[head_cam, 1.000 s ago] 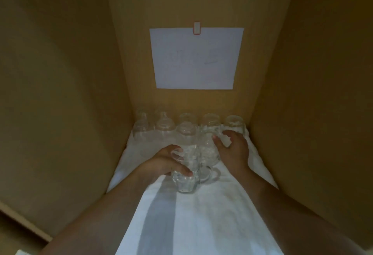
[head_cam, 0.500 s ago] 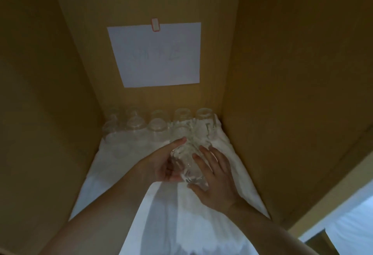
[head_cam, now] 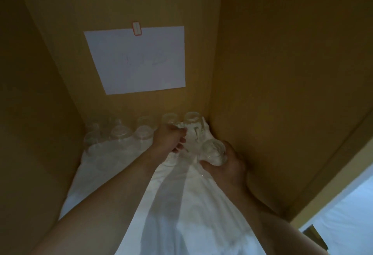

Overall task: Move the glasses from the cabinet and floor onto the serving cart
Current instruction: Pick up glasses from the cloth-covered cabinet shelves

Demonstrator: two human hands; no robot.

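The right hand (head_cam: 228, 165) cradles a clear glass (head_cam: 214, 152) from below, fingers curled up around its body, tipped so one round end faces the camera, and it sits low on the right, just beside the cabinet's right wall (head_cam: 282, 93). The glass is see-through, faceted-looking with bright glints, its outline soft in the dim light. Over in the middle the left hand (head_cam: 170, 140) reaches in among the standing glasses, fingers curled down; they seem to close on another glass (head_cam: 189, 137) below the corner one, though that glass is so pale against the cloth that I can't tell whether it's truly gripped. Behind it a cluster of glasses (head_cam: 141, 131) stands in roughly two rows tight against the back panel (head_cam: 201, 62), running from the left wall across to the right corner, where the corner glass (head_cam: 191, 118) sits. All of them rest on a white cloth (head_cam: 181, 214) that covers the shelf and bunches up in folds toward the right corner. Room is tight on the right, where the held glass nearly meets the wall; the front half of the cloth lies open under the two forearms. On the back panel hangs a white sheet of paper (head_cam: 139, 58), fixed by a small red-edged tab (head_cam: 136, 29); faint marks show on it, too blurred to read.
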